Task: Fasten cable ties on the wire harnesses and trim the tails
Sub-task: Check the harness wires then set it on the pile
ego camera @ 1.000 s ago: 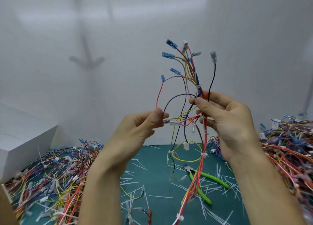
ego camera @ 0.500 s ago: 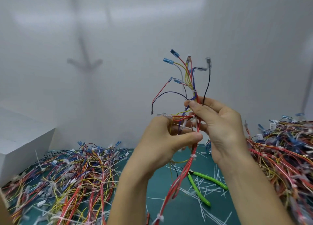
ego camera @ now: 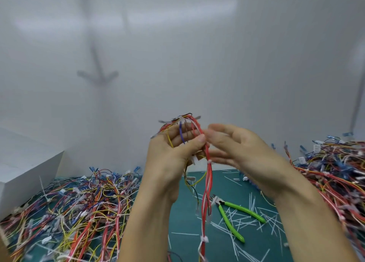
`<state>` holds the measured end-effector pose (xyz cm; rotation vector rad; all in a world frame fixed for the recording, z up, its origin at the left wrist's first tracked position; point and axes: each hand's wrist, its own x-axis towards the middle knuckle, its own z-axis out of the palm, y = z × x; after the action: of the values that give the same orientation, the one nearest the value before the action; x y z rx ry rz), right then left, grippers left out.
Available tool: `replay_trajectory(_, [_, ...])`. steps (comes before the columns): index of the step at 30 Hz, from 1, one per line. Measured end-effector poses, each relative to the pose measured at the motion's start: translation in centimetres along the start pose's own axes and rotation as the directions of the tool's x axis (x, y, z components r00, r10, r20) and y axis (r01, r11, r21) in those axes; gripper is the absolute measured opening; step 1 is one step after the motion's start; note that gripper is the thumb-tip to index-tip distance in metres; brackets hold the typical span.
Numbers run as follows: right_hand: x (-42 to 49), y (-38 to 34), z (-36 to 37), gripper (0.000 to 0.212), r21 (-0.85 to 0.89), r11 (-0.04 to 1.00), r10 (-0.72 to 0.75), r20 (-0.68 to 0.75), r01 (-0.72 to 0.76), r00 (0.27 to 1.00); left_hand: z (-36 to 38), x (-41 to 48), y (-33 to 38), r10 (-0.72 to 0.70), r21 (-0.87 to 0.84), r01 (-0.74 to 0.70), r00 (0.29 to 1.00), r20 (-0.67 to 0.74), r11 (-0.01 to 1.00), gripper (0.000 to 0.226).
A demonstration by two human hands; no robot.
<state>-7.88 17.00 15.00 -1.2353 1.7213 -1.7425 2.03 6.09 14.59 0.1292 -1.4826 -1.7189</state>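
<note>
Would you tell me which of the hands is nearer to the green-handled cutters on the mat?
Right. The right hand hangs open above the cutters; the left hand, further left, grips the harness.

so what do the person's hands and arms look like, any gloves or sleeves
The left hand and right hand are both bare: no gloves, rings or watch. No sleeves show anywhere down to the bottom edge of the picture.

a left wire pile [ego camera: 79, 208] and right wire pile [ego camera: 335, 175] flank the green mat [ego camera: 183, 218], where cutters [ego camera: 227, 218] and trimmed tails [ego camera: 185, 233] lie.
</note>
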Motion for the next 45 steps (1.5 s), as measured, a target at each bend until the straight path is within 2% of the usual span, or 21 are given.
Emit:
replay_trajectory(2, [-0.1,0.1,0.4,0.07,-0.002,0.999,0.034,0.132,-0.035,0.991,-0.2,0.1,0.2,0.001,-0.072,-0.004,0.999,-0.033,0.997,0.022])
replay_trajectory(4, [-0.1,0.4,0.9,0.046,-0.001,1.0,0.029,0.237,-0.03,0.971,-0.2,0.1,0.4,0.003,-0.131,-0.01,0.999,-0.053,0.991,0.027])
replay_trajectory(7, [-0.3,0.4,1.2,0.029,-0.066,0.998,0.022,0.301,-0.002,0.953,-0.2,0.0,0.7,0.026,-0.203,-0.041,0.997,-0.078,0.978,0.029])
replay_trajectory(9, [-0.4,0.2,1.1,0.03,-0.065,0.998,0.021,0.314,-0.001,0.949,-0.3,0.0,0.8,0.042,-0.225,-0.065,0.993,-0.107,0.972,0.028])
replay_trajectory(13, [-0.4,0.2,0.5,0.049,0.033,0.999,-0.01,0.311,0.0,0.95,-0.6,0.1,0.9,0.026,-0.264,-0.056,0.993,-0.118,0.963,0.025])
replay_trajectory(19, [-0.6,-0.1,0.3,0.033,0.265,0.963,-0.063,0.368,-0.039,0.928,-0.7,0.5,0.9,-0.006,-0.394,-0.053,0.989,-0.146,0.918,0.02])
replay_trajectory(22, [-0.4,-0.1,0.4,0.028,0.267,0.963,-0.064,0.296,-0.019,0.953,-0.7,0.5,0.8,-0.007,-0.411,-0.041,0.993,-0.115,0.911,0.024])
replay_trajectory(25, [-0.3,-0.2,0.5,0.031,0.315,0.949,-0.08,0.17,0.022,0.982,-0.9,0.5,0.7,-0.045,-0.384,0.039,0.999,-0.005,0.923,0.03])
replay_trajectory(29, [-0.1,-0.3,0.7,0.03,0.369,0.927,-0.086,0.041,0.065,0.995,-1.0,0.3,0.6,-0.084,-0.244,0.13,0.978,0.19,0.961,0.045])
replay_trajectory(31, [0.0,-0.3,0.7,0.028,0.409,0.91,-0.077,0.001,0.07,0.997,-1.1,0.3,0.2,-0.095,-0.068,0.115,0.964,0.247,0.991,0.045])
replay_trajectory(34, [0.2,-0.2,0.6,0.022,0.465,0.881,-0.057,-0.073,0.084,0.996,-1.3,0.0,-0.5,-0.149,0.162,0.096,0.923,0.355,0.982,0.04])
replay_trajectory(36, [0.3,-0.2,0.5,0.018,0.491,0.867,-0.038,-0.114,0.089,0.993,-1.4,-0.2,-0.8,-0.201,0.303,0.063,0.872,0.447,0.951,0.032])
replay_trajectory(41, [0.4,-0.2,0.1,0.02,0.503,0.853,-0.038,-0.206,0.14,0.978,-1.5,0.0,-2.0,-0.402,0.54,0.077,0.756,0.516,0.838,0.055])
replay_trajectory(45, [0.5,-0.2,-0.2,0.022,0.509,0.84,-0.061,-0.259,0.19,0.964,-0.9,-0.1,-3.3,-0.42,0.679,-0.104,0.715,0.559,0.727,0.034])
